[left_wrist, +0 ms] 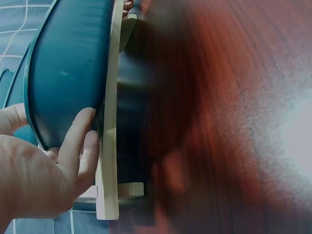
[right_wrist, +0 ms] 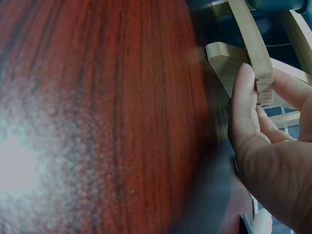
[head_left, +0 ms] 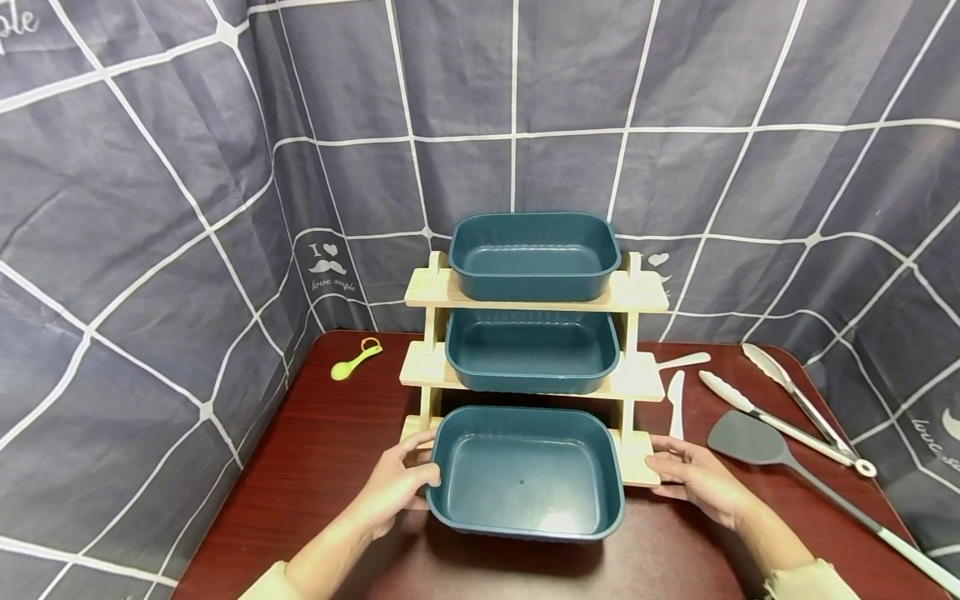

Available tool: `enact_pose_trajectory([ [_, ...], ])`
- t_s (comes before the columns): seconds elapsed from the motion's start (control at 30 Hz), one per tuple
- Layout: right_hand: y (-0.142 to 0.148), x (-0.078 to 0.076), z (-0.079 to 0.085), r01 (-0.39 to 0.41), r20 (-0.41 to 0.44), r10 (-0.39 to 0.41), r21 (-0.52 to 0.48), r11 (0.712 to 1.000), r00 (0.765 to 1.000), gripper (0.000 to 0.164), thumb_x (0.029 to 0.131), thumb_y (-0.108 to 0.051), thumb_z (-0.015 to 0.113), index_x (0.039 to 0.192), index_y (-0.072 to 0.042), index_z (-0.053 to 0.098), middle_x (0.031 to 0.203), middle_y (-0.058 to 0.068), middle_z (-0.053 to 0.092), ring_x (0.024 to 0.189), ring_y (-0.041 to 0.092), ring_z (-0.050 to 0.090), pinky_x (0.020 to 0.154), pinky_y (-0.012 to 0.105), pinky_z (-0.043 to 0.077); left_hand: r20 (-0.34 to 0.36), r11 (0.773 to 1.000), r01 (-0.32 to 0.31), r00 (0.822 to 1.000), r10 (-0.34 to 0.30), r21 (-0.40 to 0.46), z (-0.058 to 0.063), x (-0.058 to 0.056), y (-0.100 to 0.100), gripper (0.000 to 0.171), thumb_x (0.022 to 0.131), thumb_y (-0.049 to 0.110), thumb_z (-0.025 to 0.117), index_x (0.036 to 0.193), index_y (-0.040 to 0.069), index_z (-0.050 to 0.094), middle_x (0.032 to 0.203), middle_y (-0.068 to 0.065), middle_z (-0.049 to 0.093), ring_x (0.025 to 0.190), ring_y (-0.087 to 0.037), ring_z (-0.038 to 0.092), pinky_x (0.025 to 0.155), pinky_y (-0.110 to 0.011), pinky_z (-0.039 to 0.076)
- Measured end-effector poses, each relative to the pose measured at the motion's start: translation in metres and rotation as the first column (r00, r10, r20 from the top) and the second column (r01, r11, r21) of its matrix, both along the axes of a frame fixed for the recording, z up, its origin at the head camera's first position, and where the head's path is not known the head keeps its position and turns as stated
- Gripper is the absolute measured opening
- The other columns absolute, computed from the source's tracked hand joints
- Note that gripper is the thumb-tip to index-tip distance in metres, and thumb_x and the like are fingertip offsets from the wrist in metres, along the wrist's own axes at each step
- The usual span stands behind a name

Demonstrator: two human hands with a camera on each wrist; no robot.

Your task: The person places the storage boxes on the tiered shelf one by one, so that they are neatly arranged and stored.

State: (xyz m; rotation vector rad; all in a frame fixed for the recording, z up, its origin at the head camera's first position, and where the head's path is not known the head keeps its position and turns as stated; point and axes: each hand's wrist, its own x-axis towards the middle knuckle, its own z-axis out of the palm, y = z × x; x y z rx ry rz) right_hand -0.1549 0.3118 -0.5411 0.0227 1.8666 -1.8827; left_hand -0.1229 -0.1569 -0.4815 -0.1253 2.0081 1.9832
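A three-tier wooden rack (head_left: 641,458) stands on the table with a dark teal plastic bin on each tier. My left hand (head_left: 393,482) grips the left end of the front bin (head_left: 525,475), thumb at its rim and fingers along its outer side, close to the lowest board (left_wrist: 110,161). That bin tilts toward me and juts past the board. At the other side, my right hand (head_left: 697,479) pinches the right end of the same board (right_wrist: 261,68) between thumb and fingers. The middle bin (head_left: 532,354) and top bin (head_left: 534,258) sit on the tiers above.
To the right lie a grey spatula (head_left: 746,437), metal tongs (head_left: 795,429) with pale tips, a white knife (head_left: 677,404) and another white handle (head_left: 684,360) partly behind the rack. A lime-green spoon (head_left: 352,362) lies at the back left. Grey checked curtains (head_left: 562,92) surround the table.
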Motion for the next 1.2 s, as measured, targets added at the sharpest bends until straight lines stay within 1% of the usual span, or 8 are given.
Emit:
enact_pose_trajectory([
  [0.3,0.001,-0.001,-0.001,0.000,0.005,0.000,-0.002,1.000,1.000,0.072,0.106,-0.017,0.061,0.156,0.015,0.020,0.113,0.008,0.067,0.099,0.019,0.070,0.086,0.038,0.060,-0.001,1.000,-0.007,1.000,0.007,-0.003,-0.002,-0.016,0.002,0.071,0.078,0.000,0.065,0.148,0.005,0.053,0.128,-0.024,0.064,0.091,-0.031,0.071,0.068,-0.049,0.063],
  [0.47,0.002,-0.001,-0.002,-0.001,-0.002,0.001,-0.004,1.000,1.000,0.071,0.106,-0.017,0.061,0.155,0.015,0.020,0.112,0.007,0.067,0.099,0.019,0.070,0.086,0.038,0.060,0.000,1.000,-0.003,1.000,0.003,-0.006,-0.003,-0.024,0.004,0.071,0.078,0.002,0.065,0.148,0.005,0.053,0.129,-0.024,0.064,0.093,-0.032,0.072,0.068,-0.048,0.062],
  [0.73,0.002,-0.001,-0.003,0.004,0.004,-0.004,-0.007,1.000,1.000,0.073,0.106,-0.016,0.061,0.156,0.015,0.018,0.114,0.007,0.066,0.100,0.019,0.069,0.086,0.038,0.060,0.007,1.000,0.004,1.000,-0.004,-0.012,-0.004,-0.037,0.007,0.070,0.078,0.002,0.065,0.147,0.005,0.054,0.128,-0.025,0.064,0.087,-0.032,0.074,0.069,-0.047,0.063],
  [0.9,0.002,-0.001,-0.003,0.008,0.008,-0.008,0.002,1.000,1.000,0.074,0.106,-0.017,0.061,0.156,0.014,0.018,0.115,0.007,0.066,0.100,0.019,0.069,0.086,0.038,0.060,0.002,1.000,-0.005,1.000,0.005,-0.007,-0.004,-0.046,0.008,0.068,0.079,0.001,0.065,0.146,0.006,0.056,0.127,-0.024,0.065,0.089,-0.031,0.072,0.069,-0.047,0.063],
  [1.03,0.002,-0.001,-0.004,0.008,0.007,-0.008,0.002,1.000,1.000,0.073,0.106,-0.017,0.061,0.157,0.014,0.018,0.115,0.007,0.066,0.100,0.019,0.069,0.086,0.038,0.060,-0.001,1.000,-0.005,1.000,0.005,0.001,-0.003,-0.051,0.009,0.069,0.078,0.001,0.065,0.146,0.007,0.056,0.129,-0.023,0.065,0.090,-0.030,0.071,0.069,-0.047,0.063],
  [1.2,0.003,-0.001,-0.005,0.004,-0.004,-0.004,-0.001,1.000,1.000,0.071,0.106,-0.016,0.060,0.156,0.014,0.019,0.115,0.007,0.066,0.101,0.019,0.069,0.086,0.038,0.060,0.002,1.000,0.002,1.000,-0.002,0.031,-0.002,-0.055,0.008,0.070,0.079,0.001,0.064,0.148,0.005,0.053,0.131,-0.026,0.064,0.092,-0.032,0.072,0.069,-0.050,0.063],
])
